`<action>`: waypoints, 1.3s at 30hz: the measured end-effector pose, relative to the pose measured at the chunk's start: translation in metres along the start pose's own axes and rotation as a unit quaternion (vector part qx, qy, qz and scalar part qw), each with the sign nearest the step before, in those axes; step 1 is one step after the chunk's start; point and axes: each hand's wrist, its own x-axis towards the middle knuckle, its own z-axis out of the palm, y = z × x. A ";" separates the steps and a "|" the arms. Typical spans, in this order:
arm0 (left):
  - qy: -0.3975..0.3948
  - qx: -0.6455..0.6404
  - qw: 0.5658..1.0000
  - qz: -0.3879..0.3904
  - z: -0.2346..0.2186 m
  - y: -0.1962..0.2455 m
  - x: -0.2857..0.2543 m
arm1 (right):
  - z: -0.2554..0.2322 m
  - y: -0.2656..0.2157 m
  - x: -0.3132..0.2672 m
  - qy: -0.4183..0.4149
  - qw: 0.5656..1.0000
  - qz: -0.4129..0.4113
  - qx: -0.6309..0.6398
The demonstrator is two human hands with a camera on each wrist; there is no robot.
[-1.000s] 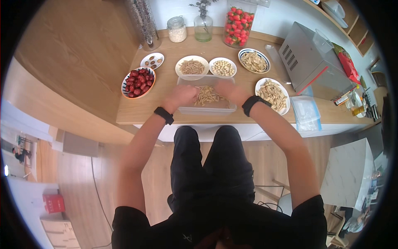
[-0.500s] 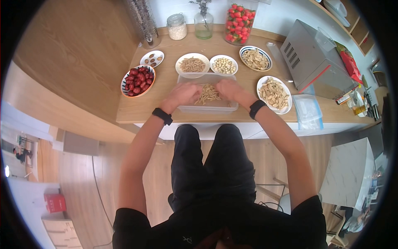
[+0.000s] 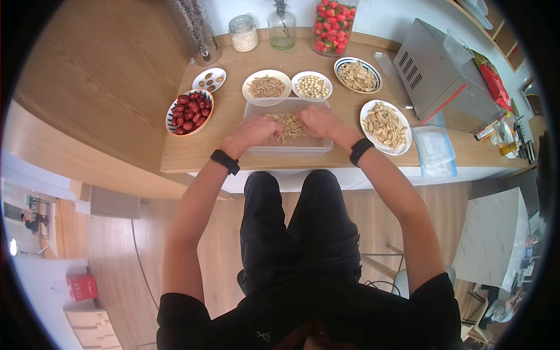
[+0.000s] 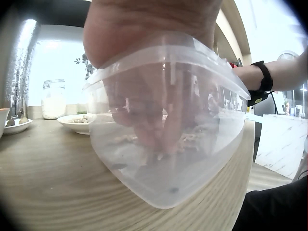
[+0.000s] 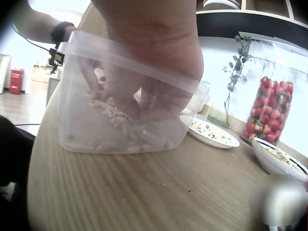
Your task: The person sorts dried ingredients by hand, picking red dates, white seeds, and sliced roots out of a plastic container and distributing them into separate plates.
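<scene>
A clear plastic box [image 3: 290,150] stands near the counter's front edge, with a loose heap of pale dried pieces [image 3: 291,126] inside. My left hand [image 3: 256,130] reaches over its left end, fingers down at the heap's left side. From the right end my right hand [image 3: 324,123] reaches in, its fingers bent loosely downward and touching the pieces. Through the cloudy wall in the left wrist view, the left hand's fingers [image 4: 161,127] hang fairly straight. The right wrist view shows more pieces [image 5: 115,114] under the right hand [image 5: 149,62]; fingertips are partly blurred by the plastic.
Behind the box are plates of brown strips [image 3: 267,87] and whitish kernels [image 3: 312,86]. Red dates [image 3: 191,114] fill a bowl at left. Right are plates of slices [image 3: 357,76], [image 3: 385,127] slices, a plastic bag [image 3: 436,153] and a grey appliance [image 3: 443,79]. Strawberries [image 3: 333,28] stand behind.
The head view has shifted slightly, so the counter's things sit higher in it. Both hands stay inside the box, and the right hand's fingers have moved in against the heap.
</scene>
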 end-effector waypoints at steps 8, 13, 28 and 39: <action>0.129 -0.040 0.988 -0.069 0.010 -0.006 0.004 | -0.004 -0.002 -0.002 -0.003 1.000 0.005 0.008; 0.024 0.039 0.996 -0.075 -0.005 0.008 0.001 | -0.001 -0.001 0.000 -0.003 1.000 0.005 0.011; 0.026 0.007 0.999 -0.038 0.008 -0.006 0.003 | 0.002 0.000 0.000 0.008 1.000 0.005 0.003; 0.088 -0.079 0.991 -0.058 0.008 -0.005 0.003 | 0.002 0.001 0.001 0.023 0.999 0.001 0.023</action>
